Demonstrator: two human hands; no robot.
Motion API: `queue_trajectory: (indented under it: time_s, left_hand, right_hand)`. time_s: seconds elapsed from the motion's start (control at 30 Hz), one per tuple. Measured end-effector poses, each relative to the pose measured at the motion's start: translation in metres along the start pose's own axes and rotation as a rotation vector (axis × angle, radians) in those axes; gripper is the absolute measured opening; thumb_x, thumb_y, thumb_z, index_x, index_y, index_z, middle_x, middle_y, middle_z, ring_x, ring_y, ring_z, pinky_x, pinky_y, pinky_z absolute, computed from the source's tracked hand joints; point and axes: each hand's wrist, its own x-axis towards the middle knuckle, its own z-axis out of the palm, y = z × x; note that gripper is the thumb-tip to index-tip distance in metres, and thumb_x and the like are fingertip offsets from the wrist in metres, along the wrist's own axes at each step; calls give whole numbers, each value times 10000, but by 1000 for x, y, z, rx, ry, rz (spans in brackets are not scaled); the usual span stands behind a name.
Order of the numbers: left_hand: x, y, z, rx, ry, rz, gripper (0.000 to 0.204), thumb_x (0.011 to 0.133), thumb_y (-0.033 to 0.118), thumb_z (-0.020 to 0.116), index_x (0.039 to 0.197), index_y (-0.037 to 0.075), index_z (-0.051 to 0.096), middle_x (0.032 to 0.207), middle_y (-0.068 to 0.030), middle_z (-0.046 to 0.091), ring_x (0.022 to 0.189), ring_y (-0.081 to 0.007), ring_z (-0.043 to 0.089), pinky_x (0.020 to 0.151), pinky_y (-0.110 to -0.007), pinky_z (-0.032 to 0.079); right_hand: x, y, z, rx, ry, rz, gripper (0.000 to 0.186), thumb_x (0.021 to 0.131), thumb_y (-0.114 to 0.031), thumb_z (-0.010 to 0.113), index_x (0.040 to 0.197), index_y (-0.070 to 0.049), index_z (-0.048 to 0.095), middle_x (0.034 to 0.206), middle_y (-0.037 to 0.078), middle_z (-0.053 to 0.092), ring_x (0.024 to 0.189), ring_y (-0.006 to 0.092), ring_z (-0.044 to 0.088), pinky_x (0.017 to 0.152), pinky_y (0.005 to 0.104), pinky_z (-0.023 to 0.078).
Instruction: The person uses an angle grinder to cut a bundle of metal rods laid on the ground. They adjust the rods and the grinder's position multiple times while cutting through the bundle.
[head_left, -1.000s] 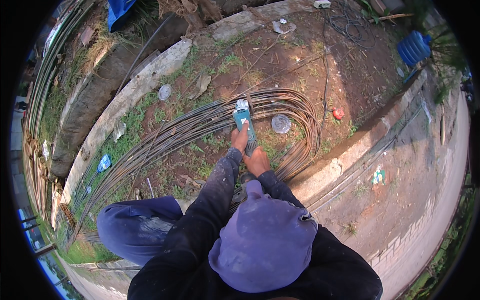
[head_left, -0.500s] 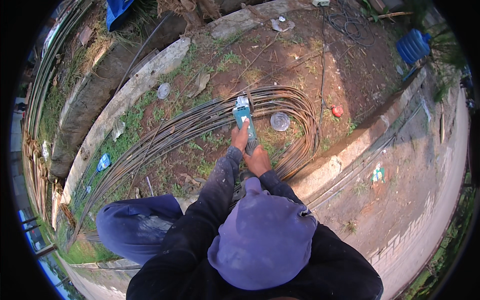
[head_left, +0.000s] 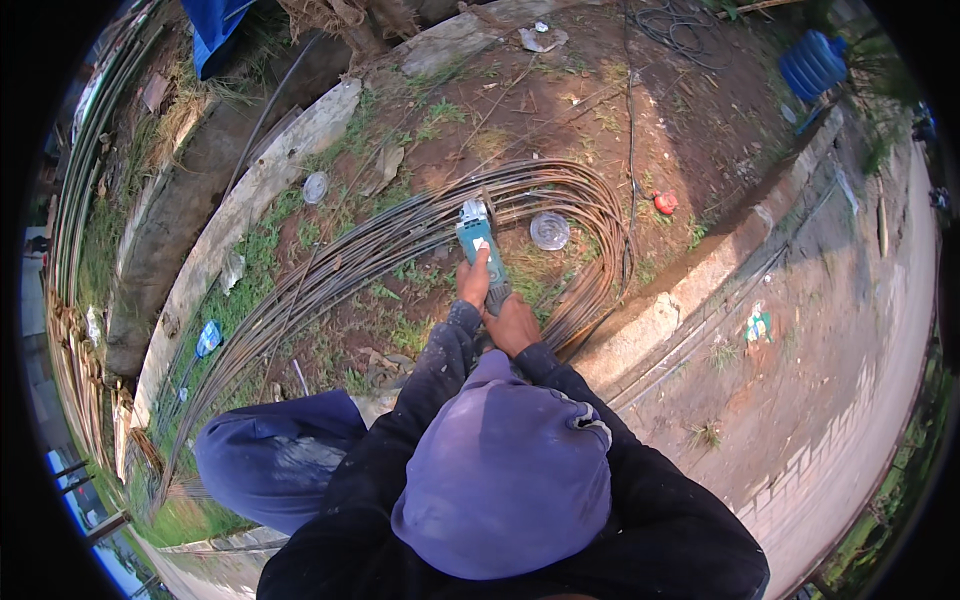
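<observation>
My left hand [head_left: 473, 278] grips the teal body of an angle grinder [head_left: 484, 255], its thumb lying along the top. Behind it, my right hand [head_left: 514, 325] is closed round the dark rear end of the same tool. The grinder's disc stands edge-on at the front, over a bundle of thin rusty steel rods [head_left: 330, 262]. Whether the disc touches a rod, I cannot tell. The bundle lies on the ground and bends round in a hook to the right. A clear round plastic container [head_left: 549, 231] sits inside that bend.
Concrete kerbs [head_left: 650, 330] border the dirt strip on both sides. A black cable [head_left: 630, 130] runs across the soil at the back. A blue water jug [head_left: 811, 66] stands far right, and a red scrap [head_left: 665, 203] lies beyond the bend. My bent knee [head_left: 270, 460] is at lower left.
The view has shifted slightly, so the ground appears a little higher and further left. Relative to the rods, the grinder has come slightly back toward me. Both hands keep their hold.
</observation>
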Motion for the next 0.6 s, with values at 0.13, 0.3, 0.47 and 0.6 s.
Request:
queue_trajectory:
  time_s: [0.13, 0.3, 0.47, 0.6]
  left_hand:
    - [8, -9, -5, -19, 6, -37, 498, 894, 457, 643, 1040, -20, 651, 883, -65, 651, 735, -158, 599, 670, -352, 483]
    - [10, -17, -11, -32, -47, -58, 587, 888, 493, 636, 1117, -47, 620, 930, -97, 640, 784, -178, 616, 700, -345, 507]
    - [2, -6, -8, -34, -54, -69, 598, 884, 488, 643, 1124, -59, 611, 938, -106, 641, 800, -187, 616, 715, -354, 506]
    - [-4, 0, -5, 20, -10, -85, 596, 884, 476, 647, 1132, -65, 609, 950, -106, 645, 806, -188, 617, 732, -358, 503]
  right_hand:
    - [1, 2, 3, 13, -16, -32, 621, 791, -391, 743, 1019, 149, 539, 967, 362, 640, 931, 480, 646, 810, 497, 527]
    - [-1, 5, 8, -4, 4, -43, 610, 787, -385, 745, 1005, 149, 545, 956, 363, 638, 937, 478, 644, 806, 495, 528]
    - [1, 7, 11, 7, 23, -38, 613, 783, -384, 751, 998, 151, 542, 949, 360, 639, 928, 475, 646, 806, 495, 529]
    - [0, 6, 8, 10, 9, -32, 620, 787, -387, 748, 1003, 155, 538, 959, 359, 639, 931, 474, 646, 807, 496, 529]
